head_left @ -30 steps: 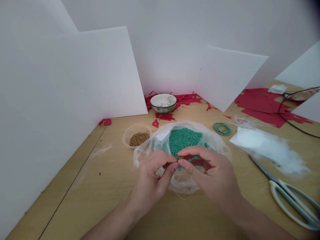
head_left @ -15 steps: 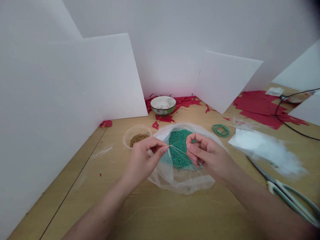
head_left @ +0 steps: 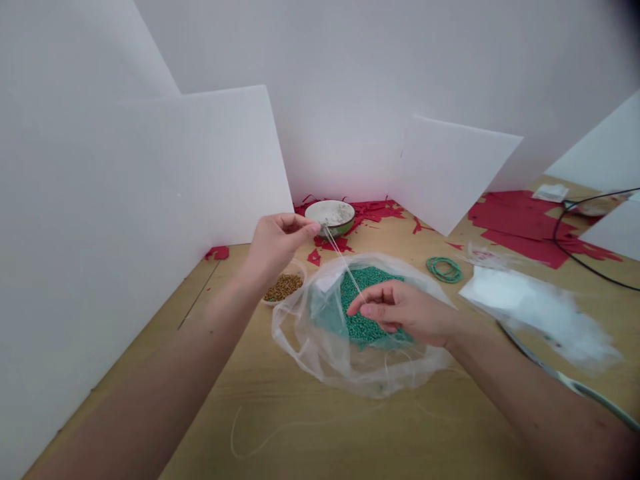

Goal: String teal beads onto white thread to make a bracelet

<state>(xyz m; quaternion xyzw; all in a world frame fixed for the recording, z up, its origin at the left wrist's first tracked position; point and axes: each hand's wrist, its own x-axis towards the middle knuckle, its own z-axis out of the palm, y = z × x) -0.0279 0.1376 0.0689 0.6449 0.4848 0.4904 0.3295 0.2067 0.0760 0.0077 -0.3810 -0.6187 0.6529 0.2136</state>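
Between my two hands a thin whitish thread (head_left: pixel 343 260) is stretched on a slant. My left hand (head_left: pixel 284 241) pinches its upper end, in front of the bowl. Lower down and to the right, my right hand (head_left: pixel 395 308) pinches the thread between thumb and forefinger, over the green beads (head_left: pixel 370 327). Those beads lie in a clear plastic bag (head_left: pixel 325 360) spread on the table. Behind my left wrist stands a round plastic tub (head_left: pixel 303 267) of gold-brown beads (head_left: pixel 283 288). A loose length of thread (head_left: pixel 265 441) trails over the table near me.
A patterned bowl (head_left: pixel 331 217) stands at the back among red paper scraps (head_left: pixel 510 220). To the right lie a green beaded coil (head_left: pixel 445 269), a white plastic packet (head_left: pixel 530 300), scissors (head_left: pixel 590 393) partly under my forearm, and a black cable (head_left: pixel 575 260). White panels (head_left: pixel 230 160) rise behind.
My left hand has moved up and away, and my right hand slightly left, so the thread between them is longer. The bag's left side has shifted outward. The view has tilted a little.
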